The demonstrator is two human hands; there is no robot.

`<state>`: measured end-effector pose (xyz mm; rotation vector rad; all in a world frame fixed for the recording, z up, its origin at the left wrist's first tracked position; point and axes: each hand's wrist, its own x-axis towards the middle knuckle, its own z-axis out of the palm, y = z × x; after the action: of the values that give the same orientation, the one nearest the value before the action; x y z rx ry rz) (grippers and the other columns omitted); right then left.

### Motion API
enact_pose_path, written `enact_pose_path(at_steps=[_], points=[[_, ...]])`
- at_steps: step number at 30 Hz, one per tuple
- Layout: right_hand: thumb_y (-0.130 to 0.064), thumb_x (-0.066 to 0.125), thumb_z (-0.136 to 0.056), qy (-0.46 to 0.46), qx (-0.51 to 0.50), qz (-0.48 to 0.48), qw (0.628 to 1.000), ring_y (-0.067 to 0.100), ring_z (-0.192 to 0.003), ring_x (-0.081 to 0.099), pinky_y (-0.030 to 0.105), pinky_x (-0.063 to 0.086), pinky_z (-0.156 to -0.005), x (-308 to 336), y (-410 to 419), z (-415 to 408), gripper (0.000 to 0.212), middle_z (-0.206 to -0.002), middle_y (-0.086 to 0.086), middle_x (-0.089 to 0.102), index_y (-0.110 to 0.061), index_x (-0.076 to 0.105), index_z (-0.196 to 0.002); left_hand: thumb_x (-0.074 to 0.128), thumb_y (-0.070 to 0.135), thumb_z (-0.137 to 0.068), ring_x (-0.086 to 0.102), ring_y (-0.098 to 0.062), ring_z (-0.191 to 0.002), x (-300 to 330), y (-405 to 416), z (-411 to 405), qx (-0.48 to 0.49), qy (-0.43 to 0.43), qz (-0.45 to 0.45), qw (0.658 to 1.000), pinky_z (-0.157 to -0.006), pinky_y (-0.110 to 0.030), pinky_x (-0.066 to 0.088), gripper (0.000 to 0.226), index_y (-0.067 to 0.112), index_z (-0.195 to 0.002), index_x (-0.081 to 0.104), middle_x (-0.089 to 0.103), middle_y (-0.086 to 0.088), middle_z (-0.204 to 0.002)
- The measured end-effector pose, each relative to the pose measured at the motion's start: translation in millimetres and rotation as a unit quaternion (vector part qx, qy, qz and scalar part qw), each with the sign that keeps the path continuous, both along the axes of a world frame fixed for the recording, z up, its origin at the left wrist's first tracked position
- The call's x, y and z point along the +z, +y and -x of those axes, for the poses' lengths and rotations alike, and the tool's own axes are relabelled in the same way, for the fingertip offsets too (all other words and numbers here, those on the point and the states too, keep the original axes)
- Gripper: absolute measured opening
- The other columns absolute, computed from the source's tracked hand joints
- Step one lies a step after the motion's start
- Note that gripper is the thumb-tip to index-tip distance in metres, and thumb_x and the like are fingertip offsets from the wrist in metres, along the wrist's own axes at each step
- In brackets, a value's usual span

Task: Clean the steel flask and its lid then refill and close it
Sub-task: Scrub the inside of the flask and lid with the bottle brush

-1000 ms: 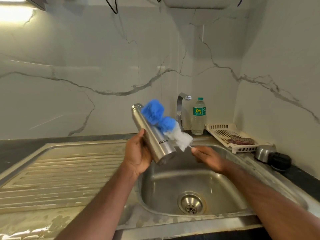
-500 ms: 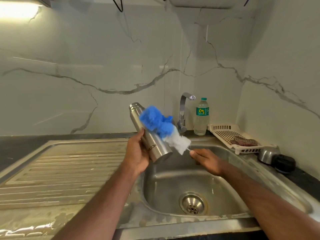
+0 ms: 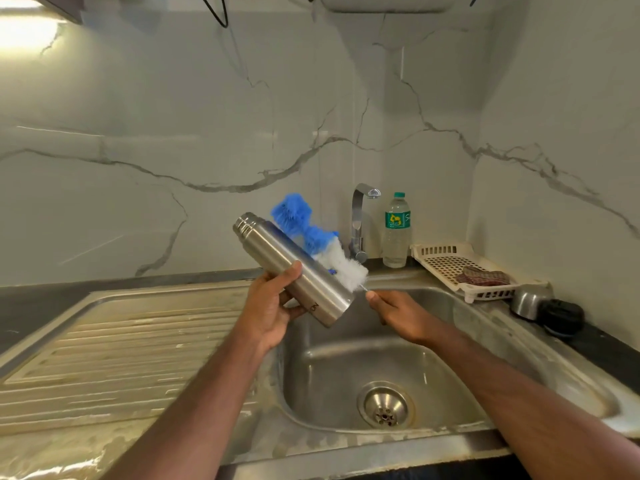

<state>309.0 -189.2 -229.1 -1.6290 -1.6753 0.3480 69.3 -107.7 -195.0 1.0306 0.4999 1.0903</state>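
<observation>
- The left hand holds the steel flask above the sink, its grip wrapped round the lower body with the thumb across the front.
- The flask lies tilted, its open threaded mouth up and to the left, its base down toward the basin.
- The right hand pinches the thin wire handle of a bottle brush, a narrow grip closed on the wire just below the bristles.
- The blue and white bristles lie along the far side of the flask, touching its outer wall; they are not inside the mouth.
- Judged from this, the step in hand is scrubbing the flask's outside, so the cleaning is in its early part; rinsing, the lid, refilling and closing are not yet done.
- The lid, steel cup and black stopper, lies on the dark desk at the right edge of the sink, beside a cream rack, well apart from the flask.
- The tap shows no running water; a plastic water bottle stands just beside it.
- The next move likely calls for turning the flask in the left hand's grip so the brush reaches fresh wall, or steering the bristles into the mouth, which needs the wire lined up with the flask's axis.
</observation>
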Motion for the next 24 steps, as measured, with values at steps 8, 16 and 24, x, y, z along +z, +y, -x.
enact_pose_path(at_steps=[8,16,24], points=[[-0.031,0.041,-0.108,-0.066,-0.058,0.089,0.992,0.008,-0.070,0.053,0.025,0.043,-0.066,10.6,-18.2,-17.1,0.036,-0.076,-0.008,0.059,-0.018,0.067,-0.087,0.078,-0.003,-0.078,0.068,-0.019,-0.114,-1.4,11.8,1.7,0.109,-0.003,-0.109,0.988,-0.086,-0.050,0.059,0.062,0.013,-0.133,0.055,0.067,-0.002,-0.123],[-0.034,0.042,-0.108,0.075,-0.110,0.128,0.983,-0.005,-0.035,0.044,0.016,0.026,-0.036,17.6,-31.1,-9.1,0.036,-0.074,-0.005,0.052,-0.013,0.071,-0.106,0.080,0.007,-0.074,0.060,-0.031,-0.127,-3.5,16.6,5.2,0.079,-0.119,0.004,0.990,-0.082,-0.076,0.050,0.067,0.017,-0.134,0.052,0.059,-0.010,-0.140],[-0.071,0.053,-0.089,0.359,0.001,0.145,0.922,0.009,-0.049,0.023,0.021,0.020,-0.040,22.0,-26.7,13.4,0.062,-0.079,0.003,0.070,-0.017,0.064,-0.119,0.085,0.005,-0.066,0.069,-0.035,-0.111,-10.6,-16.9,-30.8,0.007,-0.016,-0.024,1.000,-0.083,-0.062,0.058,0.083,0.023,-0.135,0.043,0.067,-0.011,-0.126]])
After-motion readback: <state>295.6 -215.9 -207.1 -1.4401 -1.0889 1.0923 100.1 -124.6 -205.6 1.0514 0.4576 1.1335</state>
